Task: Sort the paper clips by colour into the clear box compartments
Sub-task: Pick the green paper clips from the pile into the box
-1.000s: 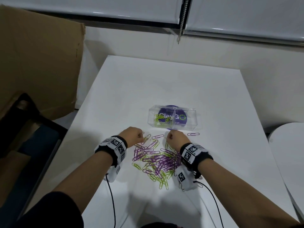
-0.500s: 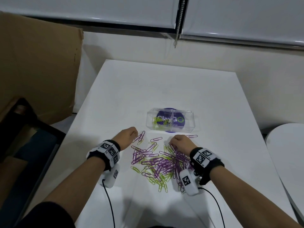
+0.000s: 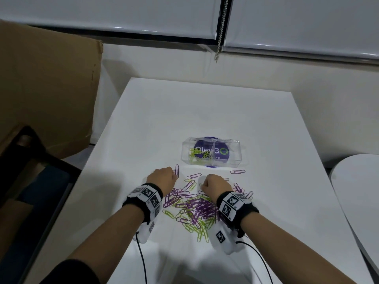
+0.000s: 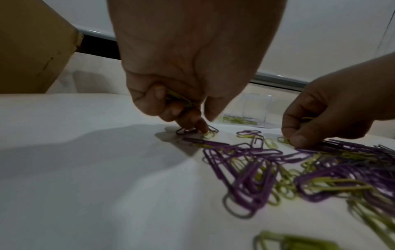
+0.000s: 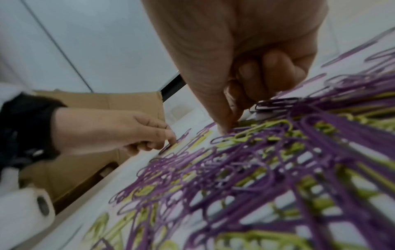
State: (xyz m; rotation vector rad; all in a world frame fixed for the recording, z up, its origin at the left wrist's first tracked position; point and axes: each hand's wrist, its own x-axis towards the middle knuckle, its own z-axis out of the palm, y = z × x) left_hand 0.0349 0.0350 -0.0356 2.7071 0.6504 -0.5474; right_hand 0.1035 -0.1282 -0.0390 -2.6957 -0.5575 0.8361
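The clear box stands on the white table beyond a pile of purple and green paper clips. Several green clips lie in its left compartment; the right one looks empty. My left hand is at the pile's far left edge. In the left wrist view its curled fingers hold green clips while a fingertip presses on a clip on the table. My right hand is at the pile's far edge, fingers curled, its thumb and fingertips pinching at a green clip.
A loose purple clip lies right of the hands, near the box. A large cardboard box stands left of the table and a round white table is at the right. The white table lies bare beyond the clear box.
My right hand has drawn back from near the box to the pile's far edge. My left hand has barely shifted.
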